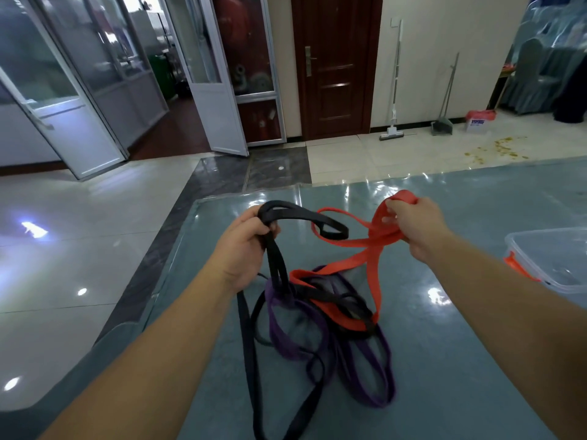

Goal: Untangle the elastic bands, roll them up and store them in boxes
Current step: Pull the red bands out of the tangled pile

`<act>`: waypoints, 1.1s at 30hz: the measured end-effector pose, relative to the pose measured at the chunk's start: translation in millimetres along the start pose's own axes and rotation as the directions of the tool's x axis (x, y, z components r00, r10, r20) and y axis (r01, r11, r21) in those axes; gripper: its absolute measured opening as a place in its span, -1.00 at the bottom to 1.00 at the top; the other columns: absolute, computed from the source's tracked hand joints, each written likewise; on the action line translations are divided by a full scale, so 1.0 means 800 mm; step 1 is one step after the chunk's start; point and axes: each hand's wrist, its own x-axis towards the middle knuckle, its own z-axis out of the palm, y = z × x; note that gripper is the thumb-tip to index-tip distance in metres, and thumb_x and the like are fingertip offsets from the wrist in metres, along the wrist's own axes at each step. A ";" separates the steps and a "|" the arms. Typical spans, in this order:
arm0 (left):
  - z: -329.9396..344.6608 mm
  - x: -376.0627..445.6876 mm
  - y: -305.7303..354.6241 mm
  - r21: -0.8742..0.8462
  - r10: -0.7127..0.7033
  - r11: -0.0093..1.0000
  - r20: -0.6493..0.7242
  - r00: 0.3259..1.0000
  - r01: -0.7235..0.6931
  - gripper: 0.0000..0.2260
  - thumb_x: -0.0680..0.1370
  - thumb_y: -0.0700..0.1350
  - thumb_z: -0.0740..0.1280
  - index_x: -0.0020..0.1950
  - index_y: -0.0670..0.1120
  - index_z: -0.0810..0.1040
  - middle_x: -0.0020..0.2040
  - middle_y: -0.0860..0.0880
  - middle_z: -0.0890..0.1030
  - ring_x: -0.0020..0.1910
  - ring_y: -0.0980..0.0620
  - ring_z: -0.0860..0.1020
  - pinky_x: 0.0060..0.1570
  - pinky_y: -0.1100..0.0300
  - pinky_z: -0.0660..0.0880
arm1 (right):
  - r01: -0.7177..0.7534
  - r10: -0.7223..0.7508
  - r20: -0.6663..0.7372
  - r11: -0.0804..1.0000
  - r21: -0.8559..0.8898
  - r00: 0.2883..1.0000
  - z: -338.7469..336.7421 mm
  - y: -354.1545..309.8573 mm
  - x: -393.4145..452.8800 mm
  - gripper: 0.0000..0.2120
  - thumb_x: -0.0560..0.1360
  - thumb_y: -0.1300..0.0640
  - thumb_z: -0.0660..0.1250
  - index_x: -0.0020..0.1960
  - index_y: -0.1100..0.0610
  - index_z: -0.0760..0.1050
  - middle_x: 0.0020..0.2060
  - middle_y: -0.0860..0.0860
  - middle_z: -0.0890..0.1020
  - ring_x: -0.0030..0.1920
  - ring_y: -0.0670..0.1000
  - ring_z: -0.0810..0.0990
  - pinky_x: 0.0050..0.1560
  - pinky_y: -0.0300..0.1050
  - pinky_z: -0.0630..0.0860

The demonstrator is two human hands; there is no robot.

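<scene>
My left hand (pixel 244 246) is closed in a fist around the black band (pixel 279 312), lifted above the table (pixel 444 360). One black loop arcs out of the top of the fist to the right, and two strands drop straight down from it into the pile. More black runs along the left of the pile toward the near edge of the table, in long slack loops.

Centre: tangle lies on the grey-green tabletop under a clear glossy cover. Purple band (pixel 359 369) sits flat at the bottom of the heap, two or three loops, with black strands crossing over it. Red band (pixel 346 262) is threaded through the black loop up top and knotted in with black and purple lower down; where exactly each crosses I can't tell.

My right hand (pixel 413 227) is pinched shut on the upper end of the red band, thumb and fingers bunching the wide strap, raised and pulled to the right. Red runs taut-ish from there down to the pile.

Far right: clear plastic box (pixel 552 262) with an orange latch, on the table, well apart from the tangle, nothing visible in it.
</scene>
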 end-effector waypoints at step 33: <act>0.033 -0.027 -0.076 0.867 -0.314 0.436 -0.104 0.944 0.240 -0.31 0.56 0.13 0.48 0.62 -0.02 0.30 0.51 -0.03 0.45 0.42 -0.02 0.49 0.37 0.10 0.45 | 0.577 -0.552 0.358 0.815 0.042 0.753 -0.058 -0.192 -0.079 -0.71 0.56 0.03 0.45 0.24 0.00 0.53 -0.02 0.07 0.64 -0.26 -0.14 0.53 -0.25 -0.26 0.46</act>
